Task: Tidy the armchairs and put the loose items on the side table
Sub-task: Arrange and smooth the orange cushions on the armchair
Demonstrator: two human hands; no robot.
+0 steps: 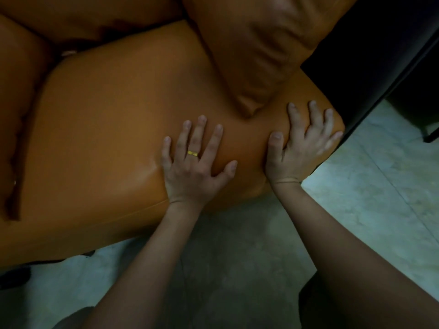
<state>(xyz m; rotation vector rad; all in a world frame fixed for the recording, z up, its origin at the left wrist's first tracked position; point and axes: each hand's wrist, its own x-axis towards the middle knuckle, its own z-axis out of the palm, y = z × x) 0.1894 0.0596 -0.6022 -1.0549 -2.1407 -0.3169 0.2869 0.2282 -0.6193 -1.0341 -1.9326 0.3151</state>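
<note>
An orange leather armchair fills the upper part of the head view, its seat cushion [114, 129] wide and smooth. My left hand [192, 162], with a gold ring, lies flat with spread fingers on the cushion's front right area and dents the leather. My right hand [301, 148] presses flat on the seat's front right corner, fingers apart. A loose orange pillow [256, 51] leans against the right side of the chair, its lower corner just above my hands. Neither hand holds anything.
The chair's left armrest [14, 110] runs down the left edge. A small pale object [69, 53] sits in the gap at the seat's back left. A dark piece of furniture [380, 48] stands at the upper right. Pale stone floor [370, 200] lies below.
</note>
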